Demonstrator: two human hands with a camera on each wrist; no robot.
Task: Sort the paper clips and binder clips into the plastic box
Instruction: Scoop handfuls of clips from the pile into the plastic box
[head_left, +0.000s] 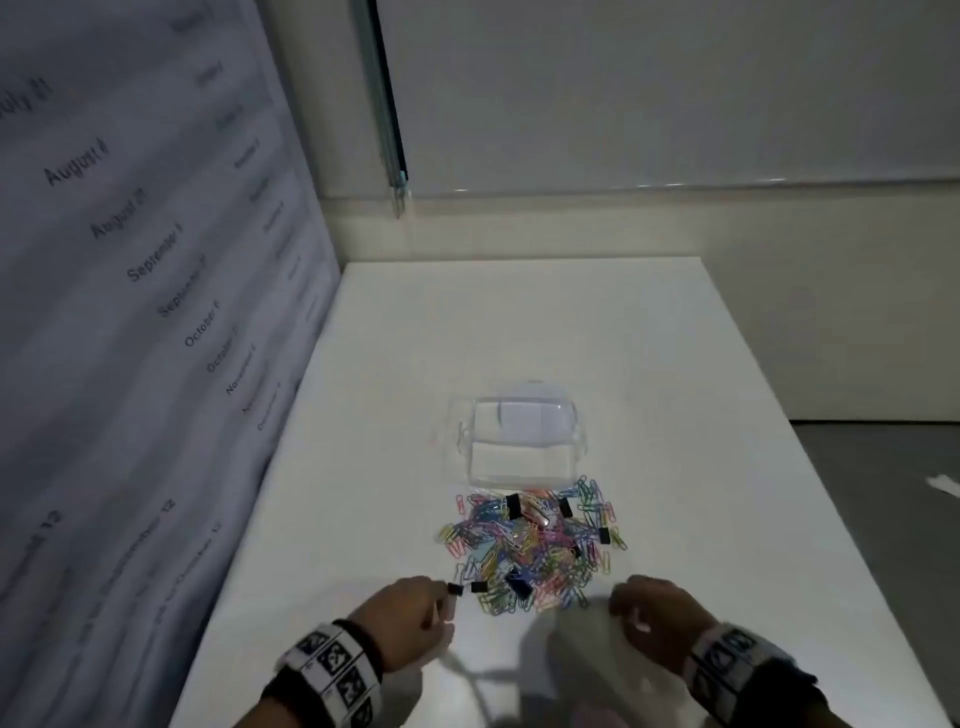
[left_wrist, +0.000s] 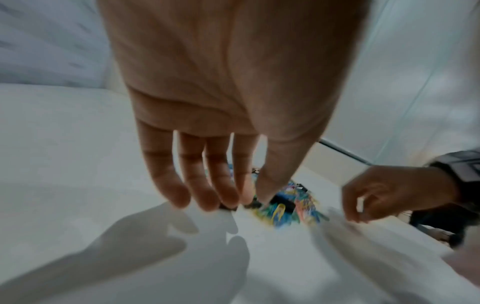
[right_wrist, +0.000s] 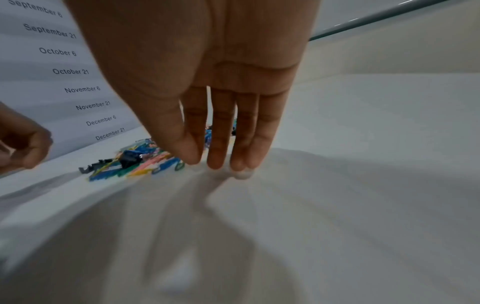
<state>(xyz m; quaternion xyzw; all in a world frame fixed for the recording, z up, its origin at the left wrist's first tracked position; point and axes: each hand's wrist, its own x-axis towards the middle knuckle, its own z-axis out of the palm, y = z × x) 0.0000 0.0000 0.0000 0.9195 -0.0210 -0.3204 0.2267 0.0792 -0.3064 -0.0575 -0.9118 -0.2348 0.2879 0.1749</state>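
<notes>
A heap of coloured paper clips (head_left: 535, 540) mixed with black binder clips (head_left: 512, 506) lies on the white table (head_left: 519, 322). Just beyond it stands the clear plastic box (head_left: 519, 465), lid open. At the heap's near left edge lie two small black binder clips (head_left: 455, 588). My left hand (head_left: 439, 597) reaches down with straight fingers, and its fingertips (left_wrist: 228, 197) are at one of those clips. Motion blur hides whether they pinch it. My right hand (head_left: 623, 605) is at the heap's near right, fingertips (right_wrist: 215, 162) straight down on the table, holding nothing.
A hanging sheet printed with dates (head_left: 130, 260) walls off the table's left side. The table's right edge (head_left: 810, 467) drops to a grey floor. A wall with a metal rail (head_left: 387, 104) stands behind the table.
</notes>
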